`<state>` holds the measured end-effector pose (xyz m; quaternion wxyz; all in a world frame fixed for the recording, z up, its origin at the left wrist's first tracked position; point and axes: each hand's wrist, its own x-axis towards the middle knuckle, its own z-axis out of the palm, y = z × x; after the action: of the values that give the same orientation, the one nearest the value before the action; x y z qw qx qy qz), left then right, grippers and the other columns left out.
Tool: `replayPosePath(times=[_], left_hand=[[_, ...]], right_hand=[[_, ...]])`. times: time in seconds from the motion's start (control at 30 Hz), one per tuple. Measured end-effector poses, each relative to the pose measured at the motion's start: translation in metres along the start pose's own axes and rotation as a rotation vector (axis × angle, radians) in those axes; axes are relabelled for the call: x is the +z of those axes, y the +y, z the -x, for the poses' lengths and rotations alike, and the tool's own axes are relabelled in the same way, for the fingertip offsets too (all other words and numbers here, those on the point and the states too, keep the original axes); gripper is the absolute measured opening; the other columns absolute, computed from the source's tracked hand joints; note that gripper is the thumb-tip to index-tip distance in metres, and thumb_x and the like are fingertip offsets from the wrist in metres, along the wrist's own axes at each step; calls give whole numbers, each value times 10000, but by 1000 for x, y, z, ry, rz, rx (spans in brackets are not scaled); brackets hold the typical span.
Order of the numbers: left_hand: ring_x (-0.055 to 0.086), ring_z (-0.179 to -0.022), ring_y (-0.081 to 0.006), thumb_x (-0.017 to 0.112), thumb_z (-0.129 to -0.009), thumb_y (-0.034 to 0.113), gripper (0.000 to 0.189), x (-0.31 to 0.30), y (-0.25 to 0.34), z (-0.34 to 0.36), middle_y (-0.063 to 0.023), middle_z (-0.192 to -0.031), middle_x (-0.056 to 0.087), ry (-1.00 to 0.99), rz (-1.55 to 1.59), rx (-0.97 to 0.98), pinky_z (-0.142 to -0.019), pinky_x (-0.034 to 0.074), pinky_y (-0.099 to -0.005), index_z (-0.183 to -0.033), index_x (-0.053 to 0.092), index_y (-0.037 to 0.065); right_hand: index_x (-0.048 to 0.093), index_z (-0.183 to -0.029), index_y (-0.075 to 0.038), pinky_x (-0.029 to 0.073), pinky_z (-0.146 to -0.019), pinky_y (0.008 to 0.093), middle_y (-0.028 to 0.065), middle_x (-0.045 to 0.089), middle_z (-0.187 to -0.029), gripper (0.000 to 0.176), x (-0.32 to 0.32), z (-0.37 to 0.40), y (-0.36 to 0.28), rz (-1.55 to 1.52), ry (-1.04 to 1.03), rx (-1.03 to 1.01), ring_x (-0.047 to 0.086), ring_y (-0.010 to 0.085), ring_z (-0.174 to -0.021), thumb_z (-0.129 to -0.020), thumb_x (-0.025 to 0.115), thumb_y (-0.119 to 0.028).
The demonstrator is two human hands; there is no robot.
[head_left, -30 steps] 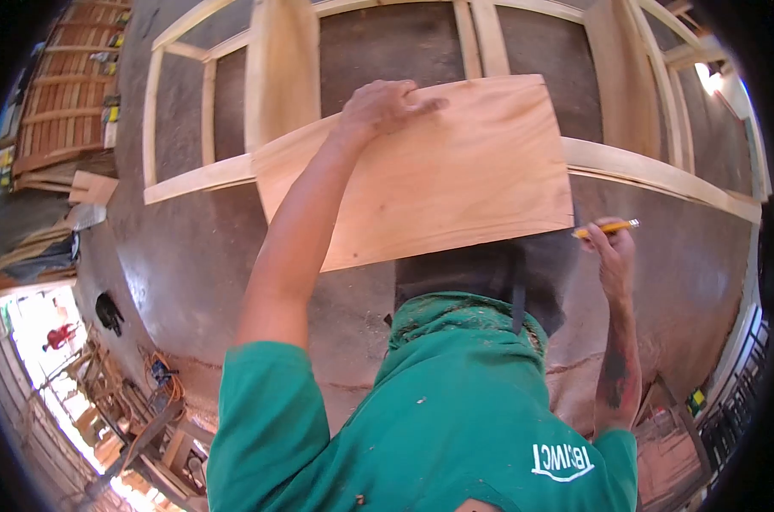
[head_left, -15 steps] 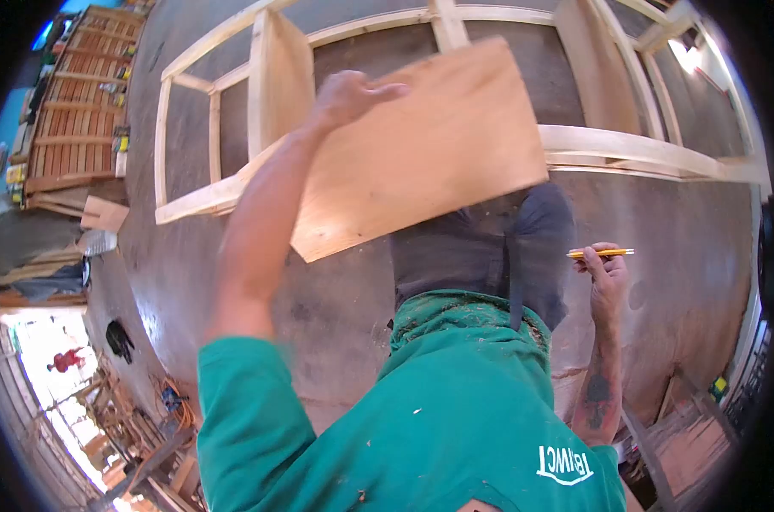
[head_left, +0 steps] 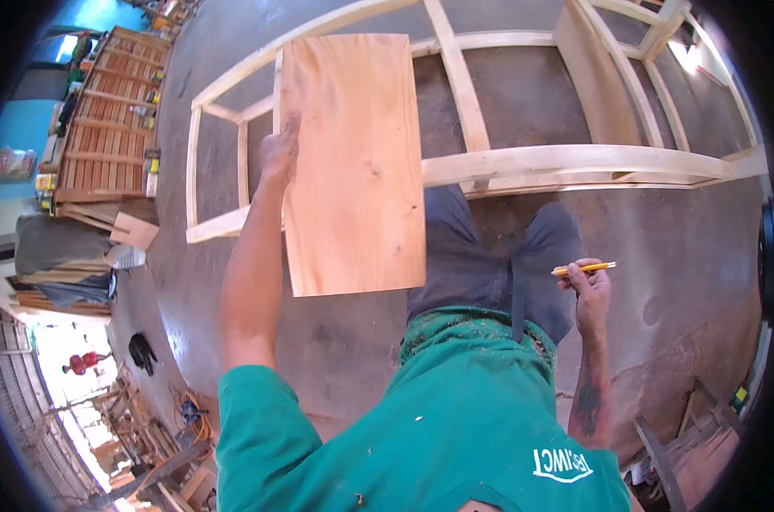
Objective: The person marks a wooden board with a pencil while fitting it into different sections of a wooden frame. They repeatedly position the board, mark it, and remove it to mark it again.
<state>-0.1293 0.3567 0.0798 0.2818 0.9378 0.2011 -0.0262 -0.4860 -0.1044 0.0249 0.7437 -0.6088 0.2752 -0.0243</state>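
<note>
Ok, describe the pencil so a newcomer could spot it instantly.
Start at the large pale wooden frame, then come nearer to the dark trousers. At their right edge, the right hand grips the pencil: slim and yellow, unlike the broad flat board in the left hand.

Brown concrete floor (head_left: 660, 333) spans a cluttered workshop, with red-brown slatted wood panels (head_left: 105, 119) beside a blue wall (head_left: 20, 128); bright daylight (head_left: 63, 358) pours through an opening near heaped wood scraps (head_left: 131, 427).

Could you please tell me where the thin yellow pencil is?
In the head view, the yellow pencil is in the right hand, beside the grey-trousered leg.
</note>
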Motion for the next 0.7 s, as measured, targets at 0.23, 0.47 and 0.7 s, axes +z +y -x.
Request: replayPosePath(times=[0.23,0.47,0.7], left_hand=[[591,-1142,-286,627,-844,650,895,44,-91,53,-202,-1233,604,-198,719,-311,-972,475,-396,-1253,524,-139],[575,-1152,-292,601,-949,456,699,81,-72,187,-178,-1283,572,174,1402,-647,-1031,462,-428,-1322,458,-117],[571,-1147,-254,682,-923,239,485,105,-59,238,-114,-1213,610,-34,1420,-473,-983,502,-416,-1260,511,-66]], right_hand=[[577,-1043,-11,529,-710,264,125,699,-894,170,-3,-9,-13,-6,-4,-52,666,143,-751,-951,634,-142],[559,-1075,0,543,-715,270,141,692,-933,178,1,-5,-6,-94,170,-51,663,155,-770,-959,618,-122],[545,-1063,-1,561,-714,273,145,686,-910,158,31,21,-6,3,120,10,675,162,-791,-962,611,-103]])
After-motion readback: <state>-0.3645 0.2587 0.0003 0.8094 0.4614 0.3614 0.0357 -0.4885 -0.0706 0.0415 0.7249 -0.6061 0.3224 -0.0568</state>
